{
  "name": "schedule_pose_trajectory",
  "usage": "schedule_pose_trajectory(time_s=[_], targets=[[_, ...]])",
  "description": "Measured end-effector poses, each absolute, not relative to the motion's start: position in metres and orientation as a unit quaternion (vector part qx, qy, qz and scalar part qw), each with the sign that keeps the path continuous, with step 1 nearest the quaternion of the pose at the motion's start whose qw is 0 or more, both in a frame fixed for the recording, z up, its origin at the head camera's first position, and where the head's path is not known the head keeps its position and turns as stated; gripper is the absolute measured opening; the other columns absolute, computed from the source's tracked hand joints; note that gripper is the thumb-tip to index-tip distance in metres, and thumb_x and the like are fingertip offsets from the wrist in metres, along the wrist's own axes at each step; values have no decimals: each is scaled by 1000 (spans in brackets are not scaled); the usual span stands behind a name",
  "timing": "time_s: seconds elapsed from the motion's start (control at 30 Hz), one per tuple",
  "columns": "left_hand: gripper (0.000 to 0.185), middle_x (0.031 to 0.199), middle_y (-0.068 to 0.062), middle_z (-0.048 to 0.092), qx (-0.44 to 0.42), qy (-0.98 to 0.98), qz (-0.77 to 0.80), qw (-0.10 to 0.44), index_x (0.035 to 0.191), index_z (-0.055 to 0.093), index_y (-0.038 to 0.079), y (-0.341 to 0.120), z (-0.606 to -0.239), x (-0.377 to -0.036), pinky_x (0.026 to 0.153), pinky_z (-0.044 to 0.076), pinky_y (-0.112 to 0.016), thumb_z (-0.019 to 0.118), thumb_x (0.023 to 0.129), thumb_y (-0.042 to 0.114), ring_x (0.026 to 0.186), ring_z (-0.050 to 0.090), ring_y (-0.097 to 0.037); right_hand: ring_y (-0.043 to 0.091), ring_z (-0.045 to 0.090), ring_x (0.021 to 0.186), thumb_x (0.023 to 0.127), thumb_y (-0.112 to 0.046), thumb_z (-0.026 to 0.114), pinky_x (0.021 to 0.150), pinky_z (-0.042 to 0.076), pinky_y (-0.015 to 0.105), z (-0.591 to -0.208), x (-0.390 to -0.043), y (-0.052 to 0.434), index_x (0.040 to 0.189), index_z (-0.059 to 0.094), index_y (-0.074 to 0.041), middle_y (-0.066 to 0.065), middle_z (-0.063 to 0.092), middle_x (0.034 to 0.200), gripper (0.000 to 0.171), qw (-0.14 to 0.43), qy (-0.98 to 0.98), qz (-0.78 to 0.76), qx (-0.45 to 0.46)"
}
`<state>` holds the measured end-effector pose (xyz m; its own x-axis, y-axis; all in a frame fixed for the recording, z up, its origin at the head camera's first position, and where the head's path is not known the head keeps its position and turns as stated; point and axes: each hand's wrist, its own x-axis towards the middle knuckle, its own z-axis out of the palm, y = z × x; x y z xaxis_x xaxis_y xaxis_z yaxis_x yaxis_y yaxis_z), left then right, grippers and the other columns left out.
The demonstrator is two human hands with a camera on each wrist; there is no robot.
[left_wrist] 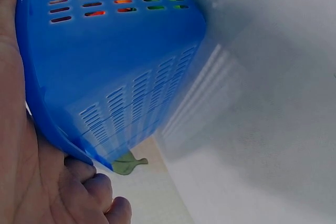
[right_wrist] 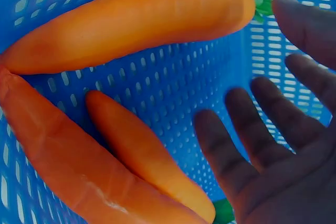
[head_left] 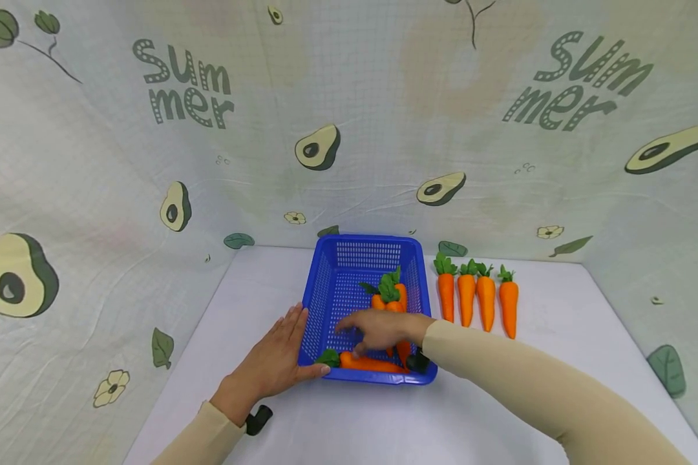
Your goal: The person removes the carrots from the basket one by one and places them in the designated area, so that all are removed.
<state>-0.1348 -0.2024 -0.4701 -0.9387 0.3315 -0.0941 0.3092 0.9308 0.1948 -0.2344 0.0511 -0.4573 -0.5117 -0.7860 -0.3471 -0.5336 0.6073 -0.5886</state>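
The right hand [head_left: 384, 329] covers the middle of the orange toy carrots [head_left: 391, 303] in the blue slotted plastic basket [head_left: 326, 284]. In the left wrist view the basket's far corner smears into blur, and the left hand [left_wrist: 31, 182] is cropped by the frame.

left arm: long beige fitted sleeve to wrist [head_left: 209, 429] | black wrist-mounted camera [head_left: 258, 419] | right arm: matching beige sleeve [head_left: 535, 387] | black wrist unit [head_left: 417, 361]

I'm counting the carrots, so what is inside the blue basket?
Three carrots show in the blue basket, with the right hand open above them. Whatever lies under that hand is hidden.
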Motion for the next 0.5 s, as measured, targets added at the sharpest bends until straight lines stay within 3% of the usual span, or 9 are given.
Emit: schedule_pose_trajectory(time_s=[0.3, 0.5], targets=[[125, 177, -21, 11, 159, 981, 86, 68, 168, 13, -1, -202, -472, -134, 131, 23, -53, 48, 88, 89, 163, 17, -37, 17, 62, 128, 97, -20, 77, 116, 50, 44, -464, -236, 51, 147, 62, -26, -3, 67, 139, 52, 367, 829, -207, -367], [125, 176, -21, 11, 162, 981, 86, 64, 168, 13, -1, -203, -473, -135, 131, 23, -53, 48, 89, 89, 163, 17, -36, 12, 64, 107, 95, -20, 80, 105, 56, 39, -471, -239, 50, 146, 62, -28, -6, 69, 124, 55, 392, 825, -218, -344]])
